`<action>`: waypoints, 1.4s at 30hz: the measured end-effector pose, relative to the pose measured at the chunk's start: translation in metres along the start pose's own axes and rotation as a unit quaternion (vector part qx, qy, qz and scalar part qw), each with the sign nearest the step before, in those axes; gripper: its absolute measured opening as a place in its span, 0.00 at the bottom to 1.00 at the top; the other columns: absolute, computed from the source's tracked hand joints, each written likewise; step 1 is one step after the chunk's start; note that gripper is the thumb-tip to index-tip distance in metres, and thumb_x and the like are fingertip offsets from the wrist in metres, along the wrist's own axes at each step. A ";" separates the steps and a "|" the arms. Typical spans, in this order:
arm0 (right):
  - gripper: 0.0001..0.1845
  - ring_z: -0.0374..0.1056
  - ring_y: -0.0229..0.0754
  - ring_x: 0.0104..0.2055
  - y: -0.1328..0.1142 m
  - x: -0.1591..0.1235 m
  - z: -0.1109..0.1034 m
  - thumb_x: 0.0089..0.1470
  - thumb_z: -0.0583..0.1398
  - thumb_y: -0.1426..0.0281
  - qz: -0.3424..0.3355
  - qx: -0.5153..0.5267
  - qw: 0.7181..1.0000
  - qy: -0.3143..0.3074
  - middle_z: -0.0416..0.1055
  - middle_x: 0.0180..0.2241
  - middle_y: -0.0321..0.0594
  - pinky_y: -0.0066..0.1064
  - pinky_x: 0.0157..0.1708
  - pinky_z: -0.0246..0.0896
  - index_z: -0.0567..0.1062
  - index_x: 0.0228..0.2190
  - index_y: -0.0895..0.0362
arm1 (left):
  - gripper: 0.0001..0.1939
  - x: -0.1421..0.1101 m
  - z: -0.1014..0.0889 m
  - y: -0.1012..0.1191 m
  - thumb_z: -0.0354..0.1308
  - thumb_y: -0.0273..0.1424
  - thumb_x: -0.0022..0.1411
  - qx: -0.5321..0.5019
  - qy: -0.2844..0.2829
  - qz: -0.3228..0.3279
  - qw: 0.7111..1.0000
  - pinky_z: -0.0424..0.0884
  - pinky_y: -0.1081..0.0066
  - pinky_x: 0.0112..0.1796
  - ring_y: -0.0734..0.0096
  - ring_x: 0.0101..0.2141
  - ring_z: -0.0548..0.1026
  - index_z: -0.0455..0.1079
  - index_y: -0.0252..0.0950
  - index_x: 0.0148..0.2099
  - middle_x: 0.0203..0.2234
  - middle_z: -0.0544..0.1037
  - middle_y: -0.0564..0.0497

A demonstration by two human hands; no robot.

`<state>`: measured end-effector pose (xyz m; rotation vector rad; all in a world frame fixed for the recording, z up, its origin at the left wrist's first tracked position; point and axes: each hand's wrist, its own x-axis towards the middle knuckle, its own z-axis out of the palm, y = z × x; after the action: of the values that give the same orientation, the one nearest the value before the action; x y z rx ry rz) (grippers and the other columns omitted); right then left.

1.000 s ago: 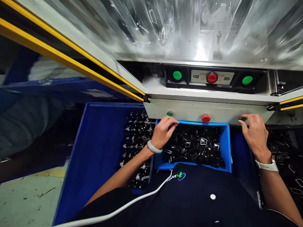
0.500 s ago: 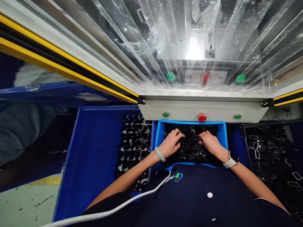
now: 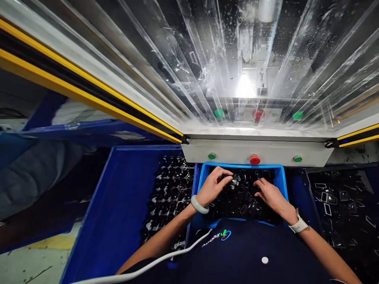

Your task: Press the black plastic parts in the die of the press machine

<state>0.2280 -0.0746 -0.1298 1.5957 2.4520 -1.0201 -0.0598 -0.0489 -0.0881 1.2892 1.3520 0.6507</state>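
Observation:
My left hand (image 3: 213,184), with a pale bangle on the wrist, pinches a small dark part with shiny metal bits (image 3: 235,181) between thumb and fingertips. It is held above the left side of a light-blue bin (image 3: 204,173). Glossy black plastic parts (image 3: 243,209) fill this bin in a loose heap. Over the bin's right side hovers my right hand (image 3: 270,196), a white watch band on its wrist. Its fingers are bent but apart, close to the black parts, and I see nothing held in them.
Behind the bin is a white machine panel with green buttons (image 3: 211,156) and a red button (image 3: 255,159). Clear plastic strips (image 3: 207,59) hang above. A dark-blue tray (image 3: 130,189) with rows of black parts stands left; another heap (image 3: 340,209) lies right. A person's clothed leg (image 3: 38,173) shows far left.
My left hand has come up from the heap and now has a small part in its fingertips. My right hand has its fingers more spread. The whole view has shifted slightly.

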 end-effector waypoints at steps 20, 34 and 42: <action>0.10 0.78 0.45 0.44 -0.037 -0.004 -0.056 0.67 0.61 0.58 0.060 0.362 0.919 0.143 0.80 0.40 0.39 0.37 0.45 0.73 0.73 0.40 0.51 | 0.33 0.019 0.025 0.029 0.70 0.57 0.58 -0.434 -0.017 -0.156 0.887 0.53 0.78 0.19 0.84 0.17 0.57 0.58 0.37 0.30 0.19 0.60 0.61; 0.11 0.75 0.40 0.35 -0.092 0.012 -0.081 0.61 0.68 0.59 0.031 0.413 0.868 0.273 0.79 0.33 0.37 0.33 0.38 0.73 0.79 0.37 0.53 | 0.35 0.028 0.042 0.053 0.66 0.64 0.55 -0.343 0.089 -0.153 0.923 0.53 0.75 0.21 0.79 0.22 0.59 0.63 0.37 0.33 0.22 0.63 0.57; 0.09 0.71 0.38 0.31 -0.099 0.026 -0.082 0.63 0.65 0.62 -0.007 0.324 0.889 0.322 0.75 0.31 0.37 0.32 0.34 0.70 0.77 0.34 0.54 | 0.33 0.018 0.043 0.061 0.49 0.65 0.68 -0.118 0.138 0.004 0.983 0.69 0.68 0.35 0.65 0.35 0.71 0.71 0.40 0.45 0.36 0.74 0.49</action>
<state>0.1591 -0.0342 -0.0259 2.4587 2.6416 -1.6673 0.0034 -0.0290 -0.0491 1.0394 1.4422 0.9925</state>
